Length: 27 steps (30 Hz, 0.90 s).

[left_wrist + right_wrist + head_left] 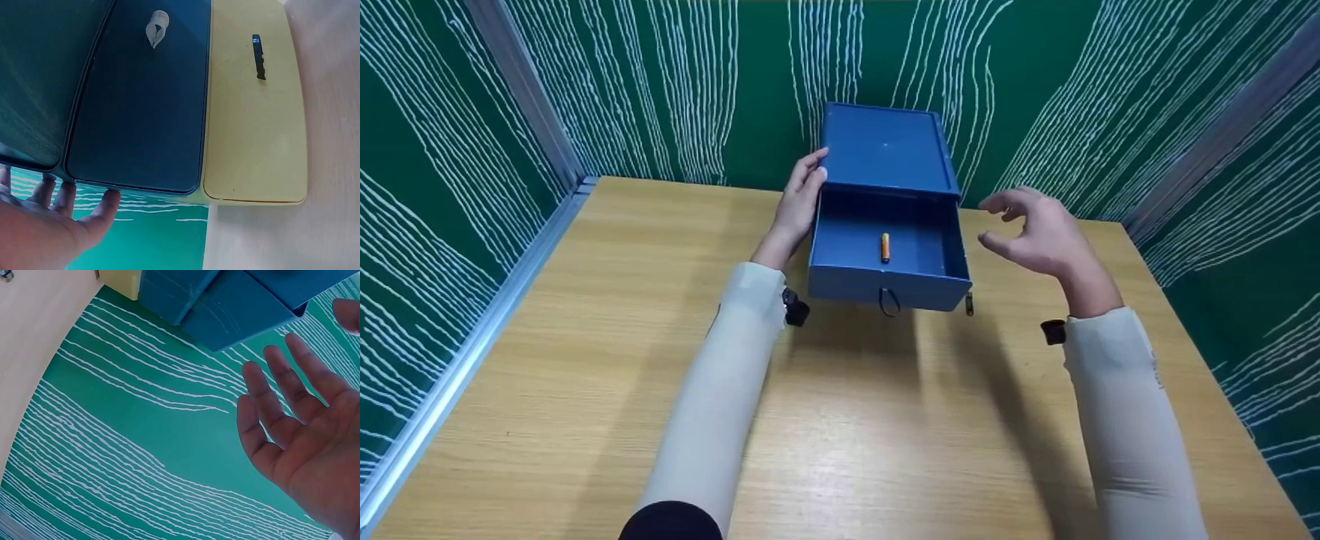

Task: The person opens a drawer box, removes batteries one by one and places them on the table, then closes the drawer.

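A blue drawer unit [885, 146] stands at the back of the table with its top drawer [847, 283] pulled out. An orange battery-like cylinder [885, 247] lies inside that drawer, and a thin dark loop handle [889, 301] hangs on its front. My left hand [799, 202] rests on the unit's left side, its fingers extended along the wall in the left wrist view. To the right of the drawer, my right hand [1035, 232] is held in the air, apart from it, with loosely bent fingers and nothing in them.
Below the open drawer, the left wrist view shows another blue drawer [138, 107] with a pale loop handle and a yellow drawer [256, 124] with a dark handle. A small dark cylinder [969, 303] lies right of the unit. Green walls [765, 90] with white lines enclose the table [825, 450].
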### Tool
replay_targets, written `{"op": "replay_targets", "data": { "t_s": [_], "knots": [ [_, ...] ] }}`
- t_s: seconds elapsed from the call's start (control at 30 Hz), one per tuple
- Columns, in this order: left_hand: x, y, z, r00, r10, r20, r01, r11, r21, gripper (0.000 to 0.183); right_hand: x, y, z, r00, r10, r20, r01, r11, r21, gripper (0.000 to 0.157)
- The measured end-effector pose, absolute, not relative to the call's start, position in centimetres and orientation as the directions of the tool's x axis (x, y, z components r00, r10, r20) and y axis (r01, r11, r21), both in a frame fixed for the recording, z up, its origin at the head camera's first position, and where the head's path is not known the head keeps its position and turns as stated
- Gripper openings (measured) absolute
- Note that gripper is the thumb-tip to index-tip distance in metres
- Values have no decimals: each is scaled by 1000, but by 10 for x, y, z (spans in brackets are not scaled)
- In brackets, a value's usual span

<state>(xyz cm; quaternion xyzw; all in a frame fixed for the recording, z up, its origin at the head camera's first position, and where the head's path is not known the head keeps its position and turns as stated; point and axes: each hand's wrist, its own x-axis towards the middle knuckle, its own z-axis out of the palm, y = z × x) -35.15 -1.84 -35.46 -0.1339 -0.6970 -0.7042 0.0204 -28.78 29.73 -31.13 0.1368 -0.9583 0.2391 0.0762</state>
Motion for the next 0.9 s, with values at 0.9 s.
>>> {"op": "replay_targets", "data": {
  "t_s": [0.9],
  "knots": [
    [-354, -18, -357, -959, 151, 241, 244, 1, 970, 39, -284, 274, -298, -906, -321, 275, -410, 827, -386, 38]
  ]
}}
